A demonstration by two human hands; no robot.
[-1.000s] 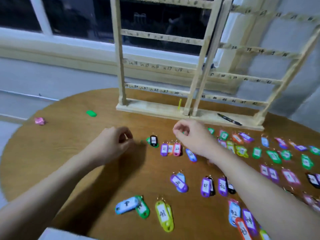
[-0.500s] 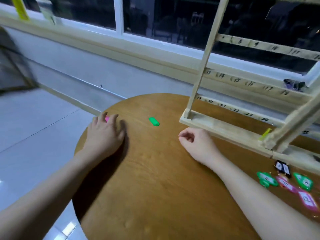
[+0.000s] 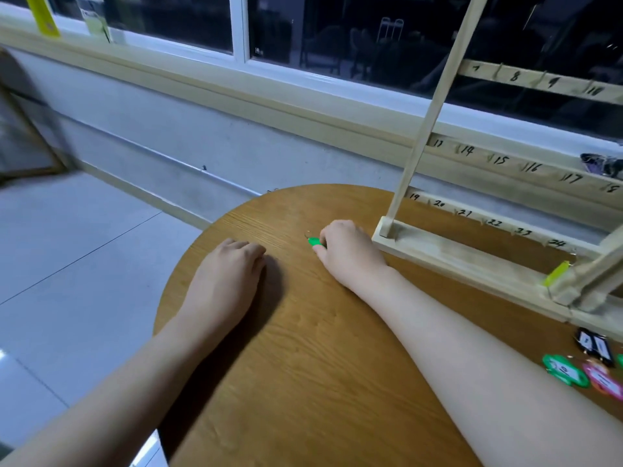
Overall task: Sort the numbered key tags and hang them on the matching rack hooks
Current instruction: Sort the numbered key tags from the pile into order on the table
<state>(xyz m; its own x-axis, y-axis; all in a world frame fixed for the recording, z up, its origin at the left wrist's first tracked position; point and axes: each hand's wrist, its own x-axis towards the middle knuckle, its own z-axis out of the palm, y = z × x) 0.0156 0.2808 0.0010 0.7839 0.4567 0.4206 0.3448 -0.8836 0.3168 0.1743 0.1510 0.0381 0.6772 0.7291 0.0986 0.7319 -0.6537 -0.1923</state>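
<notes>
A small green key tag (image 3: 313, 241) with a metal ring lies on the round wooden table (image 3: 303, 348), left of the rack. My right hand (image 3: 350, 254) pinches it between thumb and fingertips. My left hand (image 3: 229, 267) rests on the table near its left edge. Its fingers are curled down over the spot where a pink tag lay, and the tag itself is hidden. The wooden rack (image 3: 438, 251) stands at the right, its bars numbered 7 to 24 in view.
A yellow tag (image 3: 556, 273) hangs low on the rack near the base joint. Black (image 3: 593, 345), green (image 3: 566, 370) and pink (image 3: 603, 382) tags lie at the lower right. The table's left edge drops to a tiled floor. A window and wall run behind.
The view swung left, away from the spread of tags. My left hand closed over the pink tag near the edge. My right hand reached forward and took hold of the green tag.
</notes>
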